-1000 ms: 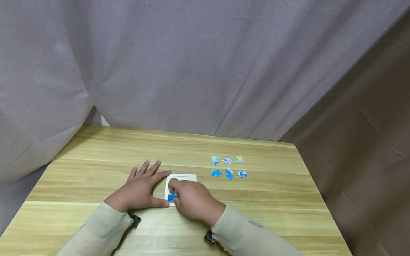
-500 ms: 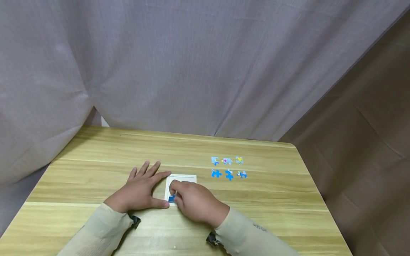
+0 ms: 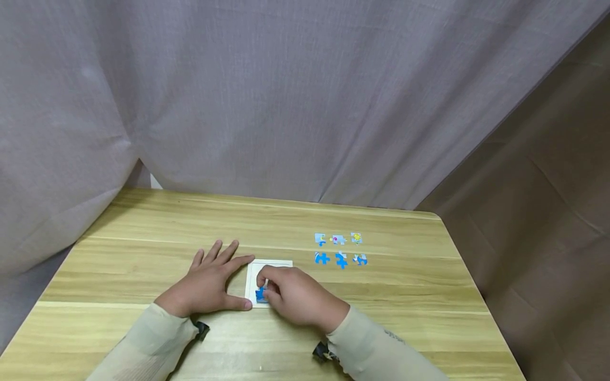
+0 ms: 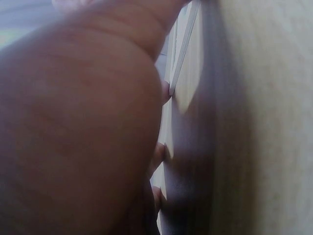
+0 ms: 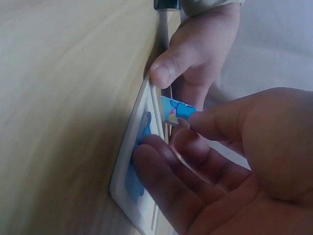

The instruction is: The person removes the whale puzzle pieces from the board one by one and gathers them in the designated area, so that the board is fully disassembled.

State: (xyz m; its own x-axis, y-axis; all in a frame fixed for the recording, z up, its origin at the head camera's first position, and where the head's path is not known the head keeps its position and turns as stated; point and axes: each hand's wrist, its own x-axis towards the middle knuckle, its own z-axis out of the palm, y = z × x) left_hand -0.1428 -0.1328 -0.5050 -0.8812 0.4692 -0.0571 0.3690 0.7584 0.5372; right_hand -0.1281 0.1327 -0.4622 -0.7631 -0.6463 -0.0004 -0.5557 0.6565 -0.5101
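Note:
A small white puzzle tray [image 3: 281, 263] lies on the table between the hands. My left hand [image 3: 205, 286] rests flat with fingers spread, its thumb and index fingertip at the tray's left corners. Over the tray, my right hand [image 3: 300, 296] pinches a blue jigsaw puzzle piece [image 5: 178, 110] between thumb and index finger; the piece is tilted up from the tray in the right wrist view. Below the curled fingers, more blue [image 5: 132, 181] shows inside the tray, partly hidden. The left wrist view is mostly filled by the left hand [image 4: 88, 117].
Several loose puzzle pieces lie in two rows right of the tray, among them a blue piece [image 3: 341, 260] and one with a yellow sun [image 3: 356, 237]. They rest on a wooden table [image 3: 405, 317]. A grey curtain [image 3: 267, 106] hangs behind it.
The right hand has shifted slightly to the right, and the blue puzzle piece has come away from the tray's left edge with it. The left hand has stayed in place.

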